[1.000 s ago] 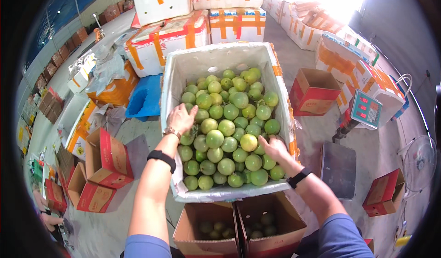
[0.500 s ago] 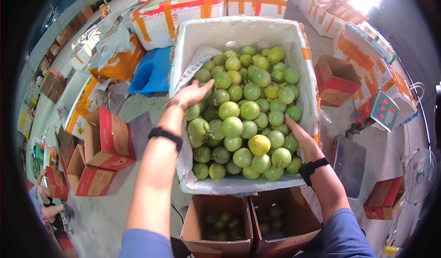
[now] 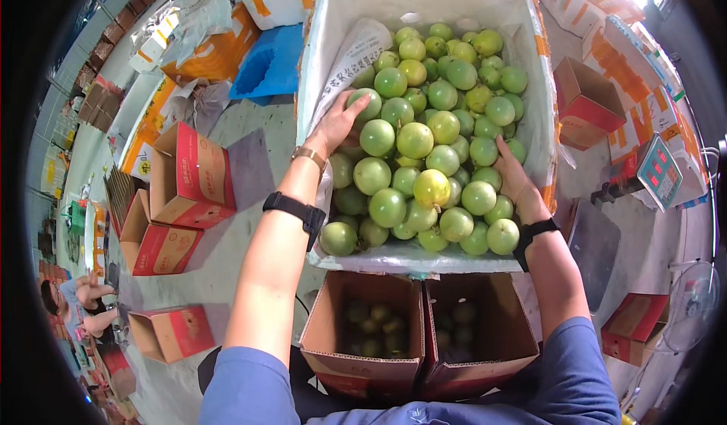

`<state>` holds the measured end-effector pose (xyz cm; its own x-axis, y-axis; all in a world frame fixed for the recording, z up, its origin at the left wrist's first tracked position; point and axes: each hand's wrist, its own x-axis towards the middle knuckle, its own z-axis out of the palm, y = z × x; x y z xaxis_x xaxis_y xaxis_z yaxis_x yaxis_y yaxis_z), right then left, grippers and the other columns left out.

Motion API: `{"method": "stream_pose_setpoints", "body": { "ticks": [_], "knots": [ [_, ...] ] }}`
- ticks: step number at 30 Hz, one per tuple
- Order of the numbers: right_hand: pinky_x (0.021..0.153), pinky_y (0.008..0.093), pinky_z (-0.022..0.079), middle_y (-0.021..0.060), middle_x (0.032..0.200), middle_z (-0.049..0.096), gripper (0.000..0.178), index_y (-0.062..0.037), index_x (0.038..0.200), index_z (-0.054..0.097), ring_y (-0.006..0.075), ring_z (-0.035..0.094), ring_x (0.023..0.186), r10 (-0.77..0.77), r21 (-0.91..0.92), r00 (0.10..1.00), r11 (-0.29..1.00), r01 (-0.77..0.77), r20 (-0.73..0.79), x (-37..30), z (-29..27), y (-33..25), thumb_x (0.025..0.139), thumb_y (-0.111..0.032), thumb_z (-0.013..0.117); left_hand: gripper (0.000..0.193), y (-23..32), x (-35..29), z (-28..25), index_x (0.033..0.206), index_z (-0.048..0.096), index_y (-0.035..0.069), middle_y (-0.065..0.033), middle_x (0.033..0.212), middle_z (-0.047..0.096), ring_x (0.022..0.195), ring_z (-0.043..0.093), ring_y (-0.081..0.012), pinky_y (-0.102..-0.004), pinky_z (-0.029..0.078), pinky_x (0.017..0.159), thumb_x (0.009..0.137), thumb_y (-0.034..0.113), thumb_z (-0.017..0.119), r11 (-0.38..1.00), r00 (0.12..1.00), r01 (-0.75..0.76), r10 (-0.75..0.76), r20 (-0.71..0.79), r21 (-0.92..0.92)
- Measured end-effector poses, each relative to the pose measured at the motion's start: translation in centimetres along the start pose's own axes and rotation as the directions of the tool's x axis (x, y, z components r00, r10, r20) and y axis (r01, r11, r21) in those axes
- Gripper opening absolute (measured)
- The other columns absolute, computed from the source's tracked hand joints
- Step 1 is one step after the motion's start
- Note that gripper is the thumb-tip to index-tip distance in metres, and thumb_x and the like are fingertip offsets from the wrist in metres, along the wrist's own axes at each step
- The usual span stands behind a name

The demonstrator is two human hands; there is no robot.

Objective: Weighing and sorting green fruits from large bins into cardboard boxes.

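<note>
Change since the earlier frames: the foam box (image 3: pixel 333 16) of fruit fills more of the view now and sits higher in it; the left hand stays at the left side of the heap, and the right hand has slid a little further along the right side.

Foam box: a large white box, directly in front of the person, its long axis running away from the body. Its near wall is just above the two small boxes.

Fruit heap (image 3: pixel 424 133): round green fruits, some yellowish, filling the box almost to the rim. The heap lies between the two hands, ahead of both.

Paper sheet (image 3: pixel 352 57): a printed sheet lies against the left inner wall, just above the left hand.

Cardboard boxes near the body: the left one (image 3: pixel 362 364) and the right one (image 3: pixel 485 368) stand side by side below the foam box, open, each with a few fruits at the bottom in shadow.

Left hand (image 3: pixel 337 126): the fingers are loosely spread and rest on the fruits at the left edge of the heap; the hand closes on nothing as far as I can see. It reaches further into the box than the other hand.

Right hand (image 3: pixel 513 182): it lies open and flat against the fruits at the right side, close to the right wall; the fingertips are partly hidden, and no fruit is clearly held.

Nearer hand: the right hand is nearer to the small boxes; the left hand is nearer to the middle of the heap.
</note>
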<state>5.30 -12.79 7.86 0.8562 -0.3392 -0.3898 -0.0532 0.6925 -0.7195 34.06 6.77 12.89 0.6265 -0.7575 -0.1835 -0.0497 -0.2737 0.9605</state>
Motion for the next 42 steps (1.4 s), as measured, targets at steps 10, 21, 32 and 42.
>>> {"method": "stream_pose_setpoints", "body": {
  "ticks": [10, 21, 32, 42],
  "knots": [
    [0.093, 0.0354, 0.049, 0.0105, 0.118, 0.059, 0.055, -0.0047, 0.128, 0.049, 0.0206, 0.060, 0.103, 0.096, 0.086, 0.995, 0.992, -0.097, 0.020, 0.5, 1.7, -0.8, 0.094, -0.049, 0.046, 0.082, -1.0, 1.4, -0.4, 0.128, 0.053, -0.001, -0.0212, 0.133, 0.051, 0.127, 0.045, -0.0300, -0.0348, 0.031, 0.107, 0.084, 0.068, 0.044, 0.917, 0.987, -0.159, 0.135, 0.092, 0.366],
    [0.089, 0.0333, 0.050, 0.0080, 0.120, 0.058, 0.062, -0.0030, 0.129, 0.048, 0.0161, 0.060, 0.100, 0.272, -0.099, 0.954, 0.960, -0.261, 0.123, 0.8, 0.5, 0.0, 0.090, -0.051, 0.055, 0.089, 0.3, -4.0, 3.0, 0.139, 0.037, -0.002, -0.0160, 0.137, 0.044, 0.130, 0.038, -0.0240, -0.0350, 0.025, 0.111, 0.089, 0.071, 0.030, 0.999, 0.732, 0.022, -0.038, 0.680, 0.032],
    [0.103, 0.0347, 0.040, 0.0078, 0.132, 0.052, 0.054, -0.0031, 0.134, 0.046, 0.0194, 0.051, 0.120, 0.350, 0.062, 0.900, 0.924, -0.377, 0.259, -2.3, 2.8, -1.8, 0.092, -0.036, 0.056, 0.084, 2.1, -5.5, 3.8, 0.148, 0.021, 0.011, -0.0091, 0.152, 0.022, 0.141, 0.018, -0.0227, -0.0366, 0.015, 0.115, 0.089, 0.070, 0.029, 0.939, 0.558, 0.319, -0.076, 0.826, -0.128],
    [0.112, 0.0393, 0.025, 0.0186, 0.146, 0.031, 0.087, 0.0008, 0.145, 0.021, 0.0264, 0.032, 0.135, -0.022, 0.003, 0.854, 1.000, 0.024, 0.520, -13.8, 7.8, -1.5, 0.085, -0.047, 0.061, 0.087, 1.5, -14.0, 4.4, 0.139, 0.037, 0.000, -0.0123, 0.141, 0.041, 0.127, 0.044, -0.0227, -0.0372, 0.037, 0.104, 0.087, 0.070, 0.036, 0.910, 0.570, 0.158, 0.234, 0.788, -0.384]
  ]
}}
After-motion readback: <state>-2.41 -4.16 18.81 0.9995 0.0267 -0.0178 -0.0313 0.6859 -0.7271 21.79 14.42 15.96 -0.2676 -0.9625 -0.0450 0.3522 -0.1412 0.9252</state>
